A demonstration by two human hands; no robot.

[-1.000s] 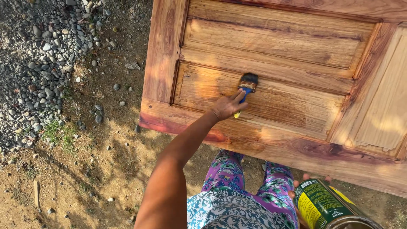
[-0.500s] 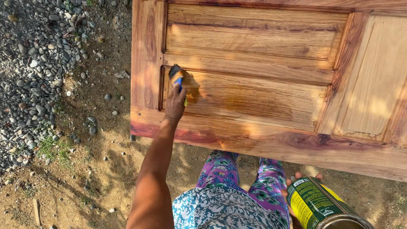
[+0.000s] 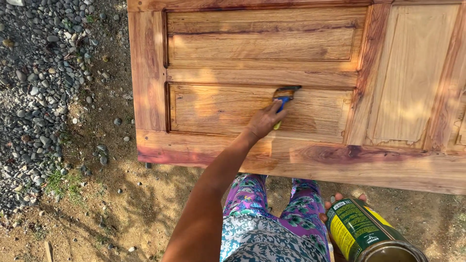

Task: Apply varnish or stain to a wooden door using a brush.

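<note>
the left hand (image 3: 264,121), near the middle of the frame, is clamped around a blue-handled brush (image 3: 284,97) whose bristles press on the top edge of the lower recessed panel of a wooden door (image 3: 150,73) lying flat over the dirt. at the lower right the right hand (image 3: 342,206), only its fingertips showing, grips a green and yellow can (image 3: 366,233) with its top open. the left rails and both left panels look darker and glossy, so seemingly coated, while the pale panel (image 3: 412,73) at the upper right appears still bare.
</note>
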